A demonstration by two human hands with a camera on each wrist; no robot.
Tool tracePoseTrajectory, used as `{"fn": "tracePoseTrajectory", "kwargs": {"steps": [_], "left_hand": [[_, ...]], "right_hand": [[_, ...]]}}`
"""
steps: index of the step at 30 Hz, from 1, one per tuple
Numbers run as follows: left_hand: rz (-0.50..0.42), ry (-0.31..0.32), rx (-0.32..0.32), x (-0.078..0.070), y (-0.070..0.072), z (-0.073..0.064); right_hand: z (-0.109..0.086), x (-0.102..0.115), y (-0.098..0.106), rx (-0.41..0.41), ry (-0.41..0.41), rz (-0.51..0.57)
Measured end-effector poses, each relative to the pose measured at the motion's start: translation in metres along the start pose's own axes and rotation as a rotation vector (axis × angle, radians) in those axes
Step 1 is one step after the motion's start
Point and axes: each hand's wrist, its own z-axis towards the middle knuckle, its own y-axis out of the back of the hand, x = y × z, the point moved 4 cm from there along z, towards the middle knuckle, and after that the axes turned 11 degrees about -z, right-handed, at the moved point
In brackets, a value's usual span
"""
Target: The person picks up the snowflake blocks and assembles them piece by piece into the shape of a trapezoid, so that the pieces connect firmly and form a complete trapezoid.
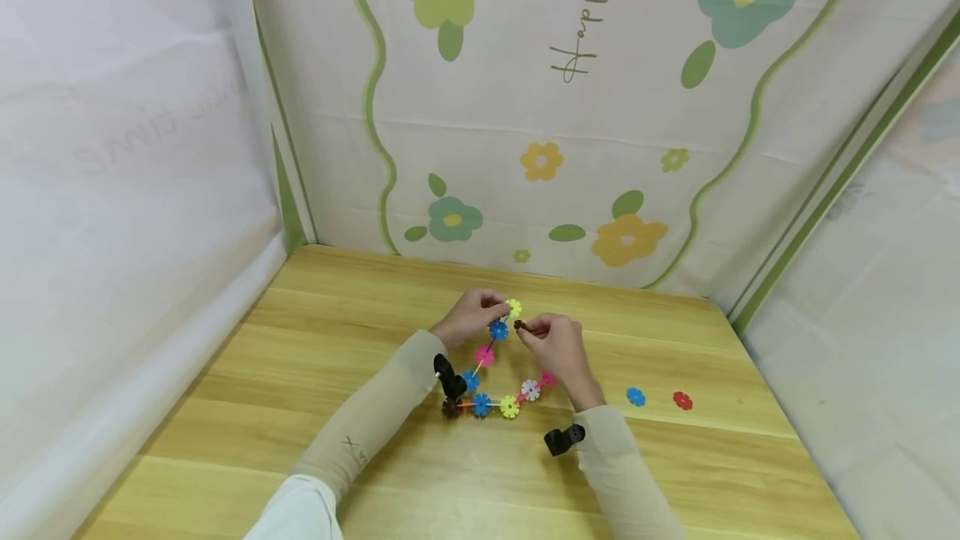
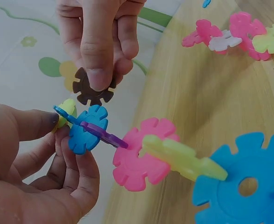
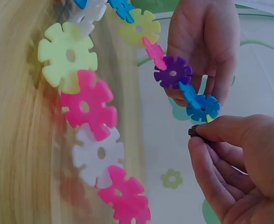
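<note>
My left hand (image 1: 471, 317) pinches one end of a chain of notched plastic snowflake discs. At that end are a yellow disc (image 1: 513, 307) and blue discs (image 2: 88, 129), joined slot into slot. A purple disc (image 3: 173, 73) and a pink disc (image 2: 145, 154) follow along the chain. Between thumb and fingers, my right hand (image 1: 558, 348) grips a single brown disc (image 2: 83, 89), close beside the yellow one. The chain bends round toward me and back to the right, through another yellow disc (image 1: 510, 407) and a white disc (image 1: 530, 390) to pink ones.
Two loose discs, one blue (image 1: 636, 397) and one red (image 1: 682, 401), lie on the wooden table (image 1: 337, 298) to the right of my right hand. White flower-printed cloth (image 1: 480, 107) stands behind and on both sides. Black cameras (image 1: 564, 440) are strapped at both wrists.
</note>
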Motion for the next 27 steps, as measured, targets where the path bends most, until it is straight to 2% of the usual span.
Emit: {"fn": "tracePoseTrajectory", "kwargs": {"steps": [20, 24, 27], "left_hand": [[0.001, -0.022, -0.019, 0.0, 0.002, -0.004], [0.032, -0.055, -0.01, 0.0, 0.004, -0.004], [0.062, -0.085, 0.026, -0.002, 0.003, -0.005]], "right_hand": [[0.003, 0.01, -0.003, -0.055, 0.043, -0.026], [0.004, 0.016, -0.002, -0.082, 0.089, -0.056], [0.005, 0.02, -0.001, -0.092, 0.117, -0.087]]}}
